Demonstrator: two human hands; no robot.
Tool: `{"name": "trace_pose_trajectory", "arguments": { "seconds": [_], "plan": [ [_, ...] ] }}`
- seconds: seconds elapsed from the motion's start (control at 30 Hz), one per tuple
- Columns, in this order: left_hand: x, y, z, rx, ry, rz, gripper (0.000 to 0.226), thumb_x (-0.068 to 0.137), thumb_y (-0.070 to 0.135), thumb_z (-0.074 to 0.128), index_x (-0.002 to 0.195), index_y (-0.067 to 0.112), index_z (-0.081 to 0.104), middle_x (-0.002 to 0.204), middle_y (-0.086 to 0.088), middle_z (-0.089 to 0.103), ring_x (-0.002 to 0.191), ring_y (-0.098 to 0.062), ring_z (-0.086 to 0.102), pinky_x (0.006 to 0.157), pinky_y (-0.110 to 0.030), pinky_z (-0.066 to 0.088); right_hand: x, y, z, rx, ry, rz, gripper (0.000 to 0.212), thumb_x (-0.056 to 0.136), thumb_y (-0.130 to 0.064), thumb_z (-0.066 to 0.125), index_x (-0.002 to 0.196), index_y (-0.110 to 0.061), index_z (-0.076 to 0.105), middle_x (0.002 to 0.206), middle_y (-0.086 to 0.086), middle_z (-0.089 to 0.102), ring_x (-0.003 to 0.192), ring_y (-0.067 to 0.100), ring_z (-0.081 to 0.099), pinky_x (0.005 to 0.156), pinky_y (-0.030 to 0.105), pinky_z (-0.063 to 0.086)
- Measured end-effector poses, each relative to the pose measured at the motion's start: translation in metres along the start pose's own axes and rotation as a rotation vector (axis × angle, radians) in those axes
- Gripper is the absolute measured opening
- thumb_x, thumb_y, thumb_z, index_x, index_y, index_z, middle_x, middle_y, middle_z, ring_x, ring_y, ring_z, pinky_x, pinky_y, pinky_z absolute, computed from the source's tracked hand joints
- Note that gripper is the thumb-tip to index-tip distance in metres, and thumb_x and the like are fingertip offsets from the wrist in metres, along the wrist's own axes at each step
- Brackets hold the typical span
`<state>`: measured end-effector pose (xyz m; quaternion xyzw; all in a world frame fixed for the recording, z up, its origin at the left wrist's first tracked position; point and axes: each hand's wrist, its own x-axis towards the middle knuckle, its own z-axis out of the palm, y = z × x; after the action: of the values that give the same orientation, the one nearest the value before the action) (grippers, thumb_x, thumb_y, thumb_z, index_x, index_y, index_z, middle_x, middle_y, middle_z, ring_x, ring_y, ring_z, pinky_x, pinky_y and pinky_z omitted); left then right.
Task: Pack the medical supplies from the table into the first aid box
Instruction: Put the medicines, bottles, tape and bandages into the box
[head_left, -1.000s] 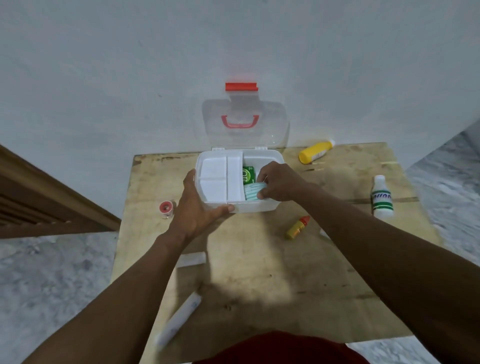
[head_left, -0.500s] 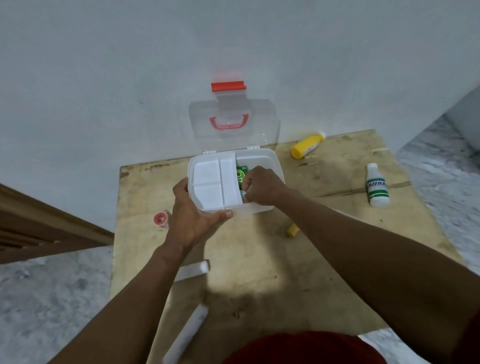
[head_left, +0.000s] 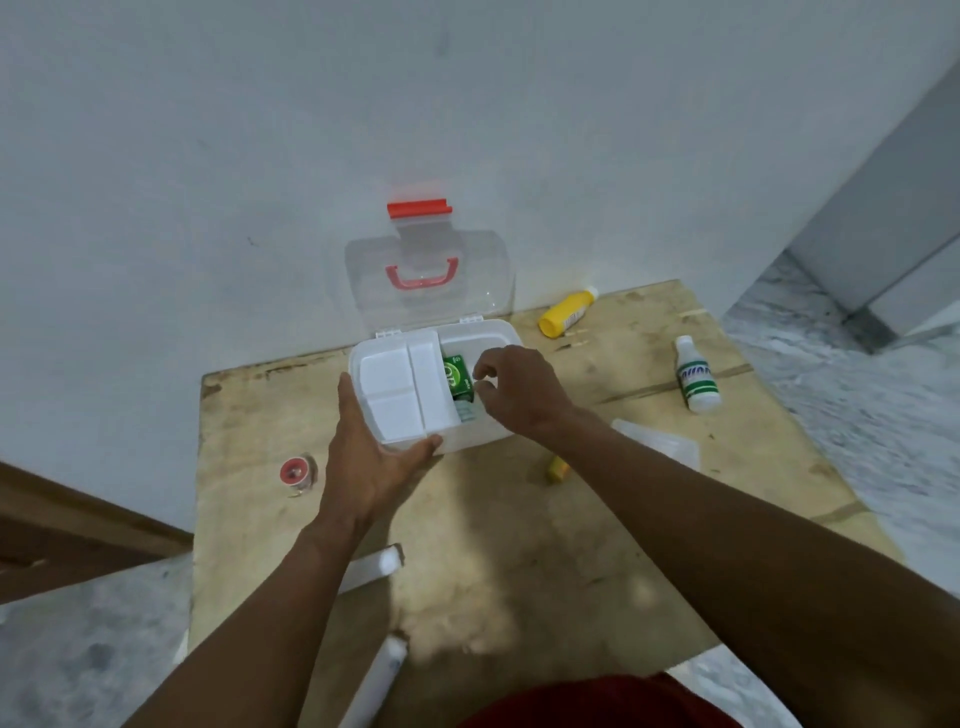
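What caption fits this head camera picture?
Left hand steadies the open first aid box; right hand reaches inside.

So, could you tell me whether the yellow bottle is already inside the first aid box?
No, the yellow bottle lies on the table.

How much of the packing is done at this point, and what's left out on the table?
Done: a green packet sits in the open box. In hand: left hand steadies the box; right hand hovers over it, grip apparently empty. Left: yellow bottle, white bottle, tape roll, two white tubes.
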<state>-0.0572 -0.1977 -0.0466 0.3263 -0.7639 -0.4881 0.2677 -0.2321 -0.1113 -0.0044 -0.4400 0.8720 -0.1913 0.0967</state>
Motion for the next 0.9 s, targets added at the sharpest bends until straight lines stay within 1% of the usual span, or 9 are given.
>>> {"name": "trace_pose_trajectory", "arguments": {
  "seconds": [0.17, 0.2, 0.27, 0.33, 0.47, 0.6, 0.7, 0.77, 0.9],
  "plan": [
    [-0.004, 0.003, 0.002, 0.048, -0.004, -0.036, 0.096, 0.066, 0.033, 0.088, 0.138, 0.030, 0.025, 0.109, 0.033, 0.048, 0.092, 0.023, 0.050, 0.068, -0.002, 0.038, -0.032, 0.027, -0.023, 0.010, 0.112, 0.073, 0.019, 0.086, -0.014, 0.064, 0.102, -0.009, 0.073, 0.102, 0.015, 0.070, 0.100, 0.032, 0.063, 0.086, 0.033, 0.044],
    [-0.005, 0.005, 0.002, 0.051, -0.006, -0.044, 0.096, 0.064, 0.035, 0.086, 0.138, 0.029, 0.025, 0.110, 0.031, 0.049, 0.092, 0.017, 0.053, 0.072, -0.003, 0.039, -0.041, 0.035, -0.027, -0.008, 0.105, 0.094, 0.020, 0.086, -0.014, 0.063, 0.103, -0.009, 0.073, 0.103, 0.015, 0.070, 0.100, 0.032, 0.063, 0.086, 0.033, 0.045],
    [-0.005, 0.007, 0.003, 0.072, -0.007, -0.059, 0.098, 0.065, 0.035, 0.085, 0.141, 0.028, 0.023, 0.119, 0.021, 0.050, 0.101, -0.001, 0.053, 0.086, -0.020, 0.046, -0.058, 0.053, -0.034, -0.057, 0.064, 0.140, 0.023, 0.087, -0.015, 0.063, 0.107, -0.009, 0.072, 0.105, 0.015, 0.069, 0.101, 0.032, 0.063, 0.086, 0.032, 0.046],
    [-0.005, 0.007, 0.004, 0.107, -0.005, -0.071, 0.099, 0.070, 0.030, 0.086, 0.144, 0.026, 0.021, 0.127, 0.011, 0.051, 0.107, -0.013, 0.052, 0.091, -0.033, 0.045, -0.077, 0.072, -0.040, -0.094, 0.006, 0.206, 0.026, 0.087, -0.017, 0.064, 0.111, -0.010, 0.069, 0.109, 0.015, 0.066, 0.105, 0.031, 0.061, 0.089, 0.032, 0.045],
    [-0.006, 0.010, 0.007, 0.150, 0.016, -0.129, 0.097, 0.074, 0.027, 0.084, 0.146, 0.022, 0.019, 0.139, -0.005, 0.052, 0.121, -0.031, 0.053, 0.098, -0.041, 0.043, -0.107, 0.115, -0.046, -0.164, -0.111, 0.317, 0.036, 0.087, -0.022, 0.064, 0.121, -0.011, 0.059, 0.118, 0.017, 0.057, 0.112, 0.035, 0.054, 0.095, 0.038, 0.044],
    [-0.004, 0.007, 0.009, 0.170, 0.018, -0.183, 0.100, 0.074, 0.028, 0.084, 0.148, 0.024, 0.017, 0.140, -0.005, 0.048, 0.123, -0.033, 0.051, 0.100, -0.046, 0.044, -0.122, 0.148, -0.051, -0.261, -0.206, 0.386, 0.053, 0.086, -0.024, 0.067, 0.134, -0.013, 0.046, 0.126, 0.017, 0.049, 0.115, 0.035, 0.050, 0.094, 0.043, 0.047],
    [-0.003, 0.009, 0.009, 0.165, 0.007, -0.241, 0.104, 0.074, 0.029, 0.084, 0.150, 0.027, 0.013, 0.143, -0.007, 0.044, 0.125, -0.034, 0.048, 0.104, -0.051, 0.042, -0.123, 0.166, -0.051, -0.280, -0.261, 0.366, 0.061, 0.085, -0.026, 0.071, 0.137, -0.013, 0.042, 0.129, 0.017, 0.047, 0.115, 0.034, 0.050, 0.094, 0.044, 0.048],
    [-0.002, 0.012, 0.009, 0.150, 0.002, -0.251, 0.103, 0.075, 0.023, 0.084, 0.150, 0.023, 0.013, 0.144, -0.006, 0.040, 0.127, -0.029, 0.044, 0.105, -0.045, 0.041, -0.121, 0.175, -0.050, -0.267, -0.294, 0.351, 0.064, 0.084, -0.027, 0.072, 0.138, -0.013, 0.039, 0.130, 0.017, 0.044, 0.117, 0.035, 0.049, 0.094, 0.045, 0.047],
    [-0.002, 0.018, 0.016, 0.153, 0.000, -0.247, 0.097, 0.080, 0.012, 0.079, 0.151, 0.016, 0.013, 0.140, 0.001, 0.035, 0.121, -0.012, 0.035, 0.097, -0.030, 0.035, -0.113, 0.189, -0.047, -0.259, -0.312, 0.321, 0.066, 0.085, -0.029, 0.072, 0.137, -0.009, 0.037, 0.132, 0.019, 0.041, 0.118, 0.037, 0.049, 0.095, 0.044, 0.046]
  ]
}}
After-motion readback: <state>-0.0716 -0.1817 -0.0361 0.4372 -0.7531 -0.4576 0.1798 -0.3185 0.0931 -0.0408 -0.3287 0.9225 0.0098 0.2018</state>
